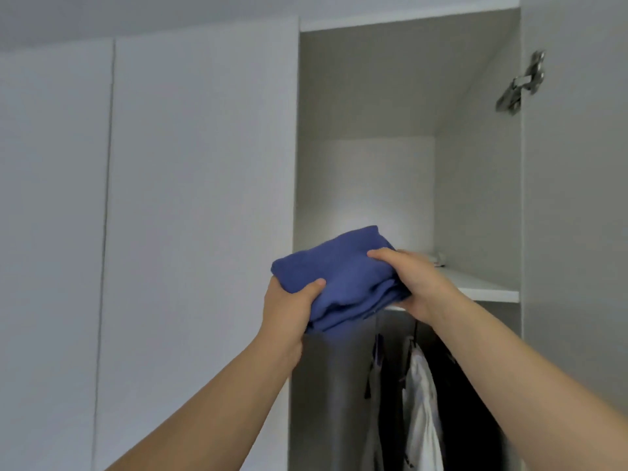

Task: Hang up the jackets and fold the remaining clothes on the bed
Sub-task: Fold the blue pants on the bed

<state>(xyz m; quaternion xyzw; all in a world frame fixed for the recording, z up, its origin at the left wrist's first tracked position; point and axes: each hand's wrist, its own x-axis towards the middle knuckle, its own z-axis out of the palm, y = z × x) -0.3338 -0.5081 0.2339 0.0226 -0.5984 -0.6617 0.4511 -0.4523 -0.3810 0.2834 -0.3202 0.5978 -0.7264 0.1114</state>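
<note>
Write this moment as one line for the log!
left hand: grips folded blue garment | right hand: grips it too | garment: held at wardrobe shelf edge | below: white garment hanging

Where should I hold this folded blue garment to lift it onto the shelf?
Grip the blue garment at opposite ends, left hand and right hand from either side, thumbs on top: a soft folded stack probably sags otherwise.

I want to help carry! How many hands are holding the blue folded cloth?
2. The left hand grips the lower left corner of the blue folded cloth; the right hand grips its right side. None look hidden.
</note>
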